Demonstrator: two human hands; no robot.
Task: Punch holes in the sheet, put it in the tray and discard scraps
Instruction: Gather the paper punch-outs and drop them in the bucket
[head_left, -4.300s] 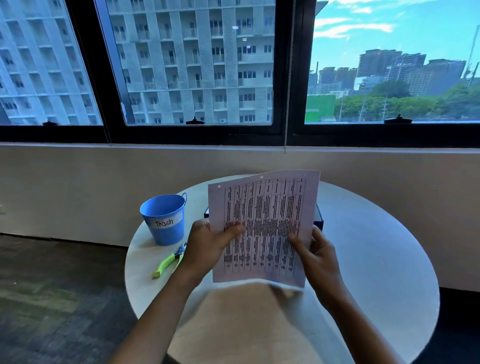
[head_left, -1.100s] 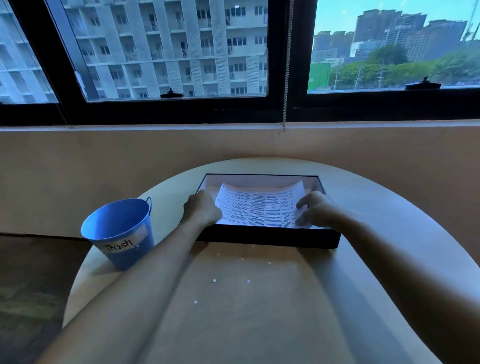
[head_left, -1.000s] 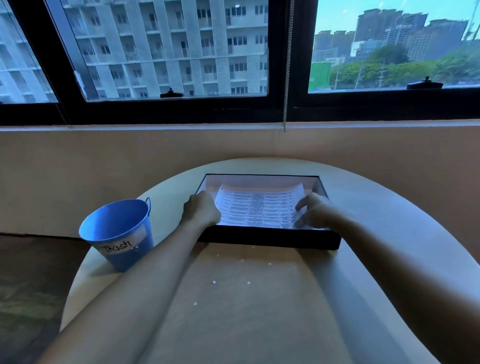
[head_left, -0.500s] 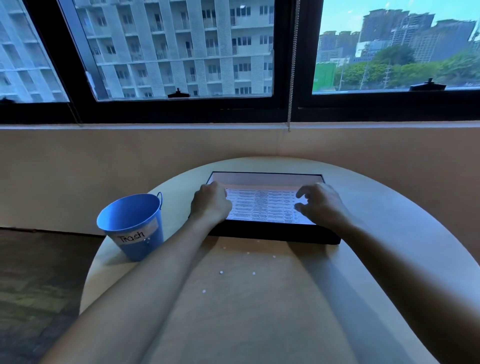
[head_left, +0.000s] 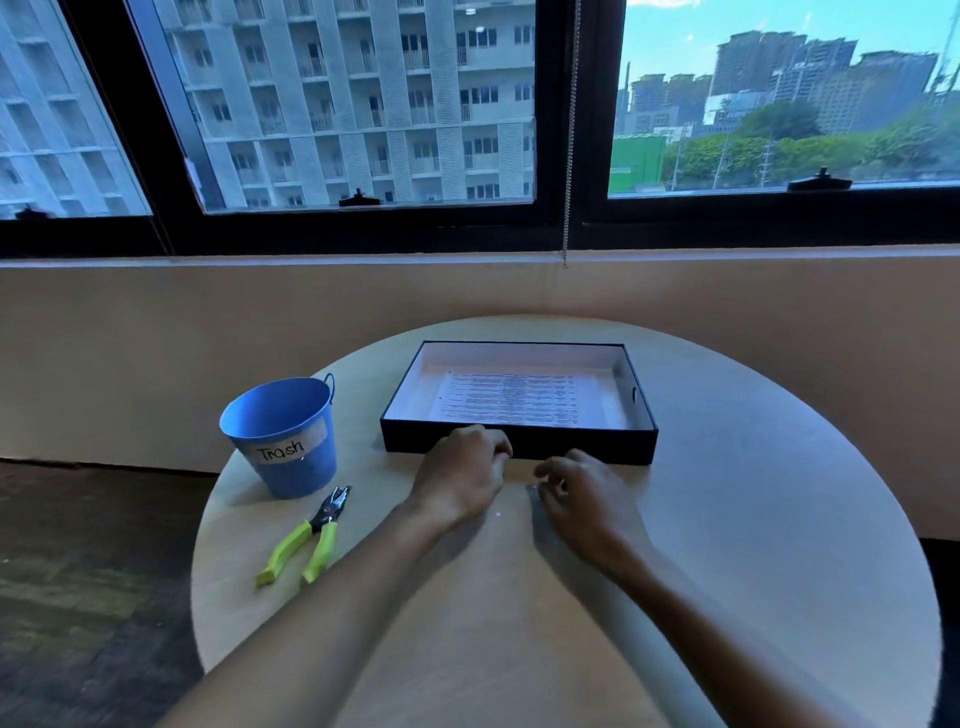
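Observation:
The printed sheet (head_left: 511, 399) lies flat inside the black tray (head_left: 519, 446) at the far middle of the round table. My left hand (head_left: 465, 475) and my right hand (head_left: 582, 496) hover low over the tabletop just in front of the tray, fingers curled down; I cannot see anything held in either. A tiny white paper scrap (head_left: 497, 514) lies between them. The blue bucket (head_left: 283, 434) labelled "Trash" stands to the left. The green-handled hole punch (head_left: 306, 540) lies in front of the bucket.
The round wooden table (head_left: 753, 545) stands against a beige wall under dark-framed windows. A blind chain (head_left: 570, 135) hangs down behind the tray. Dark carpet floor lies to the left.
Both hands let go of the sheet and pulled back out of the tray to the tabletop in front of it. The sheet now lies flat in the tray. The punch has come into view.

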